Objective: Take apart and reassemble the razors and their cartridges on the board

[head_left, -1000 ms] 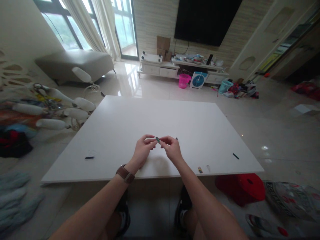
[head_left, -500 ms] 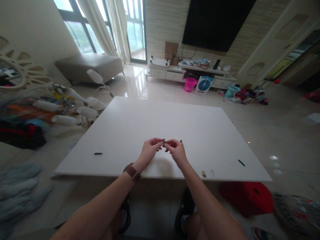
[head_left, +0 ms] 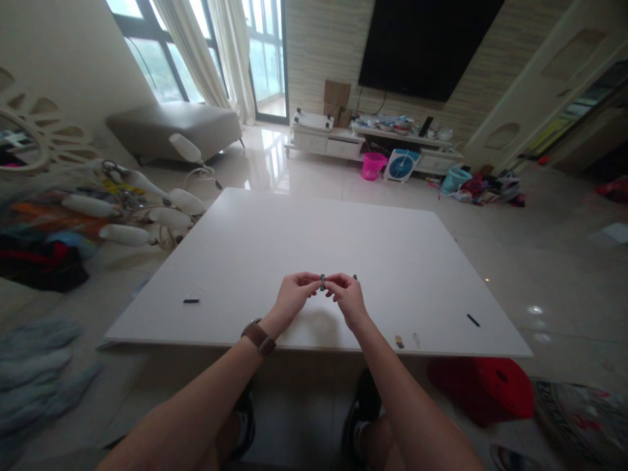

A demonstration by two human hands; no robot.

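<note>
Between my two hands is a small green piece with dark edges [head_left: 322, 282], too small to name more exactly. My left hand [head_left: 296, 293], with a brown watch [head_left: 259, 337] at its wrist, pinches it from the left. From the other side, the fingertips of my right hand [head_left: 347, 297] are closed on the same piece. Both hands are above the near part of the white table [head_left: 314, 229]. Just behind my right hand lies a small dark object [head_left: 355, 277], partly hidden.
A dark strip [head_left: 191, 301] lies on the table's left side, a dark green strip [head_left: 473, 320] on its right. Near the front edge are a small yellow-and-dark piece [head_left: 399, 341] and a clear piece [head_left: 416, 339]. A red stool [head_left: 483, 389] stands below the right corner.
The green piece has turned slightly between my fingertips and shows more of its length. Both hands stay in nearly the same place.
</note>
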